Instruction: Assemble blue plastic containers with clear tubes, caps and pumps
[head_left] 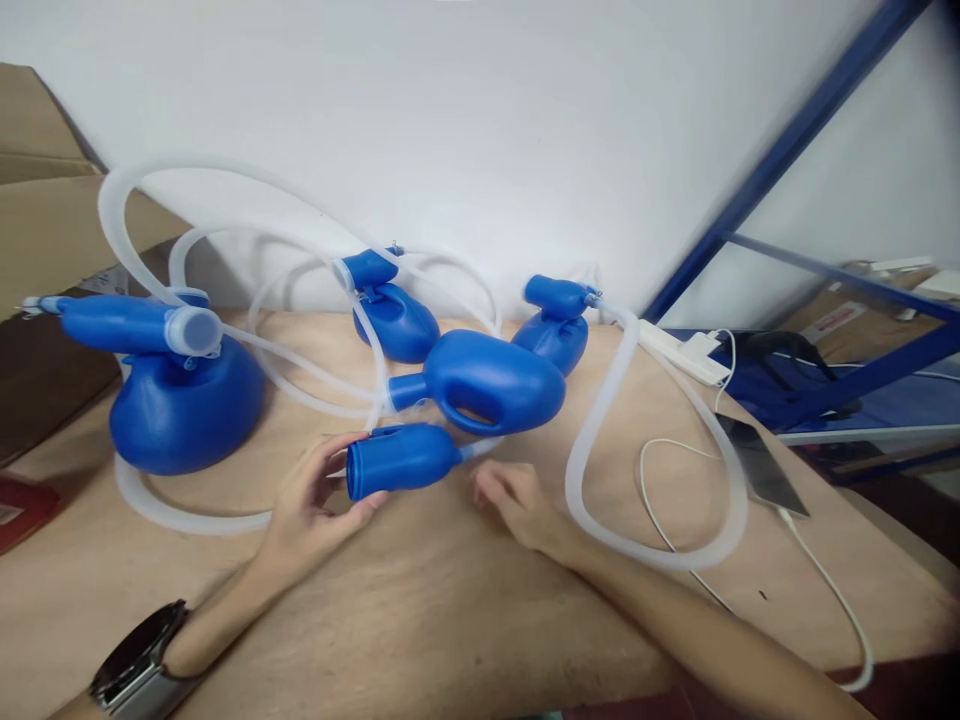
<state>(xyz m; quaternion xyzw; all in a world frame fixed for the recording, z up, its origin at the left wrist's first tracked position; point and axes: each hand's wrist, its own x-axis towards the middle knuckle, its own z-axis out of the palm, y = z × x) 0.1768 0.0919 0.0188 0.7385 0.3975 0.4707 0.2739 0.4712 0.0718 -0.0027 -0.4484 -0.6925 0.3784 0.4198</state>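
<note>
My left hand (315, 500) grips a blue plastic urinal funnel (405, 460) near its wide open end, thumb below and fingers on the far side. Its narrow end points right, toward a clear hose (484, 447). By that end is my right hand (517, 500), fingers curled in; whatever they hold, if anything, is hidden. Just behind the funnel, a blue urinal bottle (517, 375) with a loop handle lies on its side, its neck to the left. Another blue bottle (187, 410) stands at the left, with a capped blue funnel (120, 322) on top.
Two more bottles, a blue one (401, 325) and another (555, 340), stand near the wall with funnels on top. Translucent hoses (581, 470) loop across the wooden table (420, 610). A power strip (686, 355), tablet (761, 465) and white cable (825, 590) are at right; a cardboard box (45, 240) is at left.
</note>
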